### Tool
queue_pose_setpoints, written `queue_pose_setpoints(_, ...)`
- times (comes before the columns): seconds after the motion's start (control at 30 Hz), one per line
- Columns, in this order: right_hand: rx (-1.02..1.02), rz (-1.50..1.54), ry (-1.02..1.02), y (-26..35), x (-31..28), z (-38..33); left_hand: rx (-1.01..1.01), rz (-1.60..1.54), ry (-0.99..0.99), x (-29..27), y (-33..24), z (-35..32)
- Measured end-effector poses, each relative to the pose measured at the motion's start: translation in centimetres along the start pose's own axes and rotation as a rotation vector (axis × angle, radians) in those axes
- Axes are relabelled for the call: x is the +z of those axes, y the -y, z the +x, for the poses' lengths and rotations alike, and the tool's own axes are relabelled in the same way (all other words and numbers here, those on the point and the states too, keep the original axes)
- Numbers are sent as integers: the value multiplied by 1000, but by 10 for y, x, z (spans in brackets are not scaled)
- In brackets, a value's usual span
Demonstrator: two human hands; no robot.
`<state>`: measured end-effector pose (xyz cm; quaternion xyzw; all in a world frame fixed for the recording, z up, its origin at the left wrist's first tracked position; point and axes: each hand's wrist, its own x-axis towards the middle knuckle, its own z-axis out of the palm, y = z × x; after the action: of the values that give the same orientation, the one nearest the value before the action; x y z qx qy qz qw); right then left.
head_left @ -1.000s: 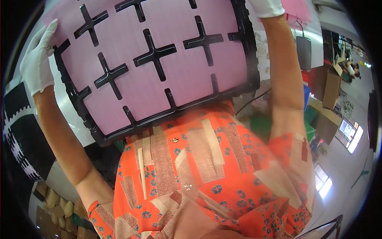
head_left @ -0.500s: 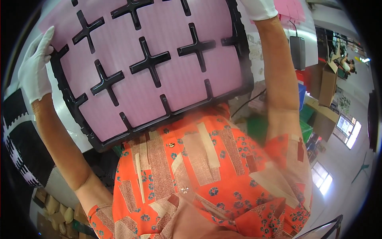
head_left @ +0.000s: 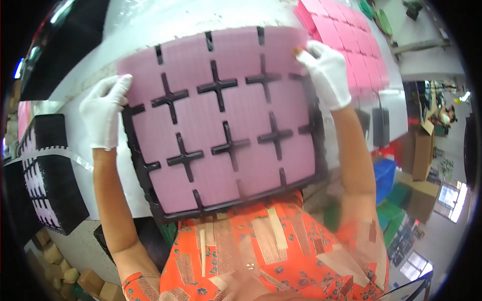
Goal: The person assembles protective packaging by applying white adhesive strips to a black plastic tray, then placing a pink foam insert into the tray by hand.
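A black tray with cross-shaped dividers lies in front of my body, its near edge against my orange patterned top. A pink foam-like sheet covers it, and the black crosses show through the sheet. In a white glove, my left hand pinches the sheet's far left corner. My right hand, also gloved, has its fingers bent at the far right corner. A small brownish spot shows by its fingertips, too blurred to name. The tray's right side is smeared by motion.
Slit pink sheets lie on the white worktable at the far right. At the left stands a stack of black trays with pink inside. A dark grey box-shaped device, a blue bin and cardboard boxes are at the right.
The tray and sheet now appear lower and farther right, with the whole far edge showing. Both hands have come lower in the picture too. More of the table and the pink sheets is visible.
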<state>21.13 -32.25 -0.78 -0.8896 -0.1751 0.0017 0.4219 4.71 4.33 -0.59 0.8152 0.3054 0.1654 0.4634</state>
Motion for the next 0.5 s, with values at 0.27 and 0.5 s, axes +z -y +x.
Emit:
queue_pose_setpoints(0.27, 34, 87, -22, 0, 2, -4, 7, 38, 35, 2, -10, -1)
queue_pose_setpoints(0.5, 40, -43, 11, 6, 6, 4, 37, 169, 6, 4, -11, 10)
